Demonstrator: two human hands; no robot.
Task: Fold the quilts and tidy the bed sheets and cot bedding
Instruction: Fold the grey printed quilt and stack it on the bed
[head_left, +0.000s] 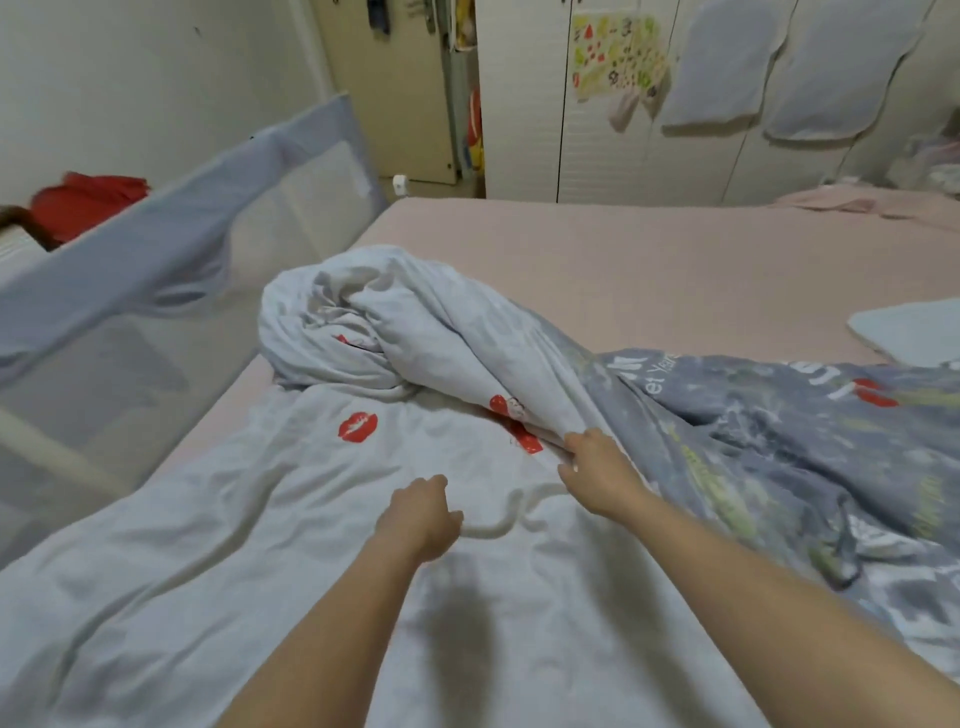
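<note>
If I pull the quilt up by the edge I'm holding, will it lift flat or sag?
Likely sag: the quilt is soft and creased, with a bunched heap at the far end. That heap will probably drag and feel heavy. The right hand pinches only one spot; the left hand could share the load.

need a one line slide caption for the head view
Right hand grips a fold of the lip-print quilt bunched on the pink bed sheet; left hand pinches its white side.

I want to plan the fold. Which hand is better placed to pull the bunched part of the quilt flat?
The right hand, probably. It already grips the quilt at a fold running up to the bunched heap. The left hand sits lower on the flat white part, fingers curled at a small ridge, farther from the heap.
</note>
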